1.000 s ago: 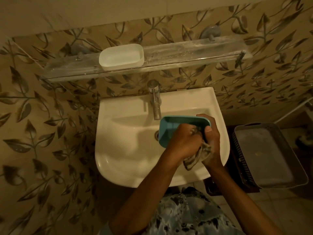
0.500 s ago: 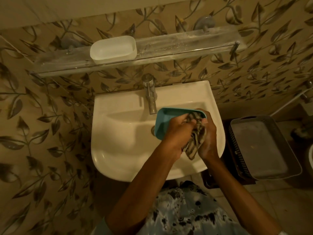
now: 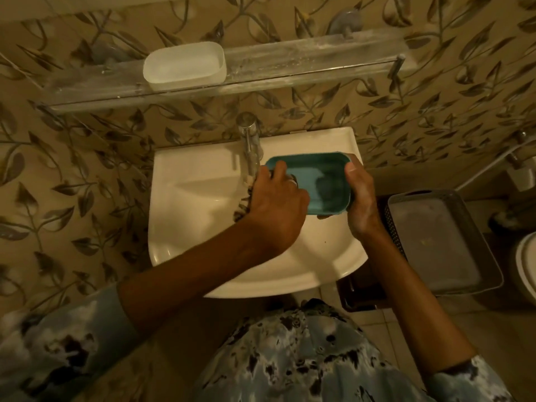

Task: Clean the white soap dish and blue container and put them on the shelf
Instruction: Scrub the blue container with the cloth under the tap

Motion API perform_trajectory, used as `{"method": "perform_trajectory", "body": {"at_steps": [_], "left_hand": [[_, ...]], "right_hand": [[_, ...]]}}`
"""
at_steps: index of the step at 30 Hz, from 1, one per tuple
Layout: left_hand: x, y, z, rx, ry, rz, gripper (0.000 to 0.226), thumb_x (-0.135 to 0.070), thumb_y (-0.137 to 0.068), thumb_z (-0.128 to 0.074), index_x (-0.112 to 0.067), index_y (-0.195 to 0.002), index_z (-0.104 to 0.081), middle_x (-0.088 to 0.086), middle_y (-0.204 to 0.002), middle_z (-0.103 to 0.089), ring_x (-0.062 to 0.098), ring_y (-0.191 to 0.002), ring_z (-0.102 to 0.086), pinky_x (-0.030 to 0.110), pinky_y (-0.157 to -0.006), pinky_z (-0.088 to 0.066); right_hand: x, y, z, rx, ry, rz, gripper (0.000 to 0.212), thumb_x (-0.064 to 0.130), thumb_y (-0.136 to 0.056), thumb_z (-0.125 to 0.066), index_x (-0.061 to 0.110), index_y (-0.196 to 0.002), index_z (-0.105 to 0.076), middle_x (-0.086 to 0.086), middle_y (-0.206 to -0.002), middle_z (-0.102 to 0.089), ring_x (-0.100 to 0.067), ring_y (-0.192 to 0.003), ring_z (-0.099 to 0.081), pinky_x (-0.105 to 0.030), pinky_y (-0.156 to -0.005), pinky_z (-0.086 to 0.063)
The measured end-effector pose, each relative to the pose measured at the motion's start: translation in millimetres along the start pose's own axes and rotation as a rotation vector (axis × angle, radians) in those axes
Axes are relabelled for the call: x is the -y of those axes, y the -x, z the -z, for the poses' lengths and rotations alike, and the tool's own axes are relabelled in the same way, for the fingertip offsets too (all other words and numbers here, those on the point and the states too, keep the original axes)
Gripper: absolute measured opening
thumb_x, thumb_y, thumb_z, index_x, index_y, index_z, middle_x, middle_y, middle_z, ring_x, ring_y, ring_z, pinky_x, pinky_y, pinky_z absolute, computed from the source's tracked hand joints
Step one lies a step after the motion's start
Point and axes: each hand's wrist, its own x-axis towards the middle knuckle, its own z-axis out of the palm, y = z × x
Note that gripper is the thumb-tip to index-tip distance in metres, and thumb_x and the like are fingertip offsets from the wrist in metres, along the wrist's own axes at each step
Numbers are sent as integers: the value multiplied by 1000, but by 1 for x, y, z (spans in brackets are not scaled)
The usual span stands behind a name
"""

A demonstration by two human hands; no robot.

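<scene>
The blue container (image 3: 324, 187) is held open side up over the right half of the white sink (image 3: 203, 227). My right hand (image 3: 361, 204) grips its right end, thumb on the rim. My left hand (image 3: 275, 207) is at the container's left end, closed on a striped cloth (image 3: 245, 201) that hangs out below the fingers. The white soap dish (image 3: 185, 65) stands on the left part of the clear wall shelf (image 3: 304, 62), apart from both hands.
A chrome tap (image 3: 249, 140) rises at the back of the sink, just left of the container. A grey basket tray (image 3: 435, 242) sits to the right of the sink, with a white toilet edge (image 3: 526, 268) beyond it. Leaf-patterned tiles cover the wall.
The cloth has moved from the container's right end to its left end with my left hand. The container now lies flatter, its inside in full view.
</scene>
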Motion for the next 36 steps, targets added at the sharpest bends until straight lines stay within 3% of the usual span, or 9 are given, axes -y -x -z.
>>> {"method": "perform_trajectory", "body": {"at_steps": [3, 9, 12, 17, 19, 24, 29, 33, 36], "left_hand": [[-7, 2, -1, 6, -37, 15, 29, -28, -90, -47, -16, -116, -51, 12, -117, -54, 33, -113, -36, 41, -88, -34], [-20, -11, 1, -108, 665, 169, 35, -19, -84, -65, -10, -117, -55, 12, -118, -58, 30, -114, -46, 37, -94, -40], [-27, -12, 0, -187, 786, 85, 40, -18, -85, -65, -16, -123, -54, 8, -125, -54, 27, -119, -44, 38, -97, -39], [-23, -12, 1, -112, 732, -237, 31, -7, -84, -56, -24, -110, -56, -1, -115, -56, 20, -108, -46, 34, -84, -30], [-16, -9, 0, -94, 691, -266, 33, -5, -83, -54, -25, -109, -55, -1, -117, -55, 21, -110, -46, 35, -83, -30], [-18, -1, 5, -137, 557, -119, 42, -9, -85, -55, -25, -124, -52, 2, -126, -50, 24, -120, -39, 41, -92, -31], [-23, 5, 11, -138, 507, 85, 59, -20, -85, -60, -16, -139, -36, 7, -142, -37, 29, -127, -33, 42, -102, -32], [-32, 11, 8, -42, 455, 206, 42, -24, -87, -56, -10, -125, -47, 13, -124, -52, 31, -118, -43, 40, -94, -41], [-33, 18, 9, 33, 424, 127, 35, -28, -89, -54, -11, -120, -49, 11, -117, -57, 29, -114, -46, 38, -94, -42]], "right_hand": [[9, 0, -4, 22, 53, 55, 43, 50, -87, -34, 18, -105, -57, -8, -103, -61, -28, -98, -59, -38, -70, -55], [5, 9, 0, -67, -35, 48, 41, 48, -86, -37, 19, -104, -58, 8, -97, -67, -8, -95, -63, -24, -80, -51], [7, 9, 4, -37, -45, 35, 32, 40, -91, -37, 20, -104, -57, 16, -93, -70, -2, -91, -64, -19, -77, -51], [6, 11, -2, 19, -134, -11, 32, 36, -93, -37, 32, -94, -69, 13, -89, -70, -5, -89, -62, -24, -82, -50], [6, 12, -2, 31, -162, -39, 31, 28, -98, -33, 24, -98, -63, 14, -88, -70, -4, -89, -63, -23, -82, -50], [10, 14, -9, 6, -154, -37, 32, 39, -96, -40, 13, -106, -56, 13, -91, -71, -4, -92, -65, -21, -81, -50], [8, 16, 3, -82, -138, 20, 49, 71, -72, -58, 32, -100, -68, 7, -97, -71, -14, -95, -65, -30, -82, -52], [6, 19, 8, -59, -48, 156, 39, 50, -89, -42, 19, -105, -61, -6, -100, -62, -24, -96, -59, -40, -82, -49], [4, 23, 4, -52, 12, 204, 41, 40, -88, -33, 11, -107, -56, -8, -102, -60, -24, -97, -58, -37, -84, -48]]}}
